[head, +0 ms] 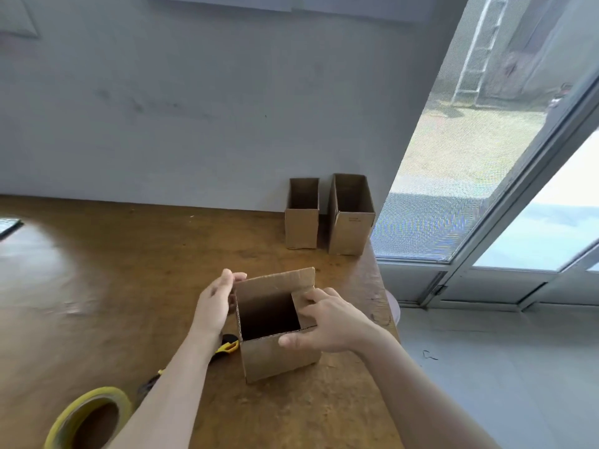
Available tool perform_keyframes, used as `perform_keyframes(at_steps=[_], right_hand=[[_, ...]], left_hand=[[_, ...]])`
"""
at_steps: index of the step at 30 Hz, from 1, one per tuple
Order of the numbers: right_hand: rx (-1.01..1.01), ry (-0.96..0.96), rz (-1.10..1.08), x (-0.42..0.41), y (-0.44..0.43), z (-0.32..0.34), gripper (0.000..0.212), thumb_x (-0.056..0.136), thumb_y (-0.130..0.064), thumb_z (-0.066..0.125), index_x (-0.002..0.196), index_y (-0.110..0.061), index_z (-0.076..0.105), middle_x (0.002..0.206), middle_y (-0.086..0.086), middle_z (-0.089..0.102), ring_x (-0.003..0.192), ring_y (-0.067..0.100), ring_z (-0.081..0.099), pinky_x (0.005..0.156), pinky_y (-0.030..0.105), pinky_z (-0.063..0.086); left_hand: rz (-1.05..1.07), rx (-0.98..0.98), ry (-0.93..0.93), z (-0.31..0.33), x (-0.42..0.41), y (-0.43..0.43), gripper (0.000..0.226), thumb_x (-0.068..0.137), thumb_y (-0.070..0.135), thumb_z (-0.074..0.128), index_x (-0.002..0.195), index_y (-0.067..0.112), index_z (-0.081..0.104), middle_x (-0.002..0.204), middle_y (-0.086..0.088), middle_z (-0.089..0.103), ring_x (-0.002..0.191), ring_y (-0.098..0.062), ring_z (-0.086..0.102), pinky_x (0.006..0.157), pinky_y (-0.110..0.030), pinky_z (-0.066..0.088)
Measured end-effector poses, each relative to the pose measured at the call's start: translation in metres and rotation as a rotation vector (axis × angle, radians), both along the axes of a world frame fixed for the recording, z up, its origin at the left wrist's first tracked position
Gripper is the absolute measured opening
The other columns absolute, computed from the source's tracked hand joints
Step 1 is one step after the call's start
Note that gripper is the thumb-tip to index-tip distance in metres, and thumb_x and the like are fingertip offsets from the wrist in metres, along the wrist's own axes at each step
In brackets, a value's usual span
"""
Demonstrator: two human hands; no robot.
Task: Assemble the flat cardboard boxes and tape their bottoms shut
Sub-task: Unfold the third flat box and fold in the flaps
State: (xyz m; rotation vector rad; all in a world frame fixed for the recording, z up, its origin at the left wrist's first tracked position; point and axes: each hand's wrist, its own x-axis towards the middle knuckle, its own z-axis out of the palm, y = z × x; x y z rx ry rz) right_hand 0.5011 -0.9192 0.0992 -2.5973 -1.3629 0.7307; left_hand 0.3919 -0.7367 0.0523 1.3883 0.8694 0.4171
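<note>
Wooden table point(129, 270), glossy brown w/ glare at L, stood against a plain grey wall point(194, 108); at R, an alu-framed window point(437, 205) w/ mesh screen admitted daylight onto a grey floor point(502, 367), w/ a ladder point(479, 50) visible outside.

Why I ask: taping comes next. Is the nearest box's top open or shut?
Open: the box shows a dark interior; the right hand touches only one flap.
</note>
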Motion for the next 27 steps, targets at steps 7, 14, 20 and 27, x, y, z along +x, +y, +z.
perform_keyframes(at_steps=[7,14,20,27], right_hand=[[0.008,0.059,-0.055,0.001,0.002,-0.001,0.080,0.083,-0.080,0.035,0.123,-0.017,0.066,0.142,-0.010,0.039,0.132,0.014,0.025,0.103,0.039,0.040],[0.030,0.081,-0.056,0.000,-0.001,-0.005,0.065,0.086,-0.066,0.052,0.131,-0.020,0.060,0.147,-0.014,0.033,0.135,0.012,0.020,0.105,0.039,0.038],[0.031,0.031,-0.035,-0.004,0.000,-0.003,0.085,0.074,-0.084,0.048,0.132,-0.024,0.059,0.145,-0.008,0.035,0.131,0.018,0.025,0.108,0.042,0.032],[0.157,-0.028,-0.087,0.001,0.004,-0.007,0.063,0.076,-0.070,0.063,0.119,-0.025,0.067,0.124,-0.008,0.057,0.121,0.016,0.041,0.097,0.034,0.042]], left_hand=[[-0.272,-0.327,-0.208,-0.009,-0.021,-0.002,0.033,0.097,0.024,0.045,0.121,0.021,0.067,0.116,-0.011,0.069,0.101,-0.026,0.062,0.080,-0.038,0.047],[-0.223,-0.169,-0.080,-0.022,-0.013,-0.008,0.021,0.093,0.015,0.061,0.112,0.023,0.065,0.111,-0.003,0.069,0.105,-0.024,0.061,0.078,-0.034,0.049],[-0.049,-0.034,-0.079,-0.029,-0.007,-0.023,0.019,0.088,0.009,0.070,0.101,0.023,0.066,0.102,0.001,0.070,0.092,-0.016,0.064,0.073,-0.029,0.051],[-0.101,0.119,-0.115,-0.030,-0.011,-0.018,0.031,0.090,0.004,0.066,0.111,0.026,0.065,0.105,0.001,0.070,0.099,-0.015,0.062,0.081,-0.028,0.052]])
